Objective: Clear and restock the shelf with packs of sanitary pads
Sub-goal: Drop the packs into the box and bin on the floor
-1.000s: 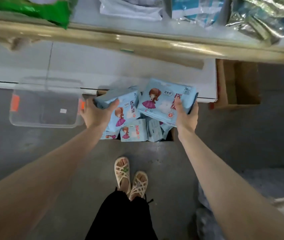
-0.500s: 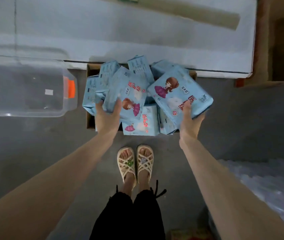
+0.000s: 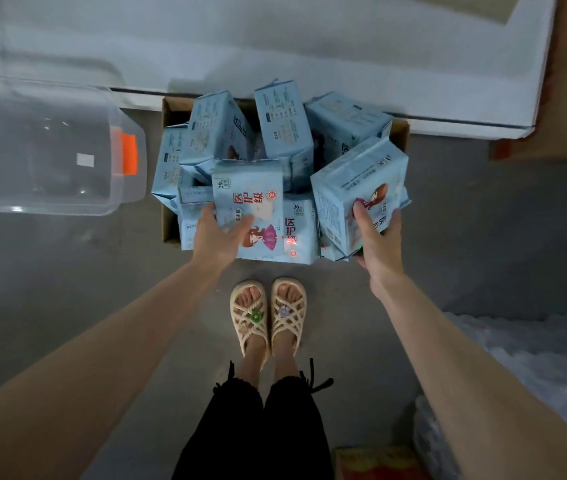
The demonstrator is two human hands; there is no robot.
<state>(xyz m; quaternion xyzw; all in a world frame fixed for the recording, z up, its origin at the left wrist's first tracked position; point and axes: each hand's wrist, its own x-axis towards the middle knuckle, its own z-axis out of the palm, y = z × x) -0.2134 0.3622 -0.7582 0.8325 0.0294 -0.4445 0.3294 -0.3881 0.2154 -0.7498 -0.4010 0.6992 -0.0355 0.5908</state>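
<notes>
One clear bin (image 3: pixel 50 150) lay at nine o'clock. One cardboard box (image 3: pixel 168 110) at twelve held about nine blue pad packs (image 3: pixel 284 123). Since half a second earlier, the right pack (image 3: pixel 354 188) had tipped to show more of its side. The left hand (image 3: pixel 218 237) gripped the left pack (image 3: pixel 247 199), thumb on its face, and the right hand (image 3: pixel 377 247) clasped the right pack at the heap's three o'clock side.

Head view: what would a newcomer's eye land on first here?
A heap of pale blue packs fills the cardboard box at centre. The left hand grips the front pack and the right hand a tilted pack. A clear bin with an orange latch sits left.
</notes>
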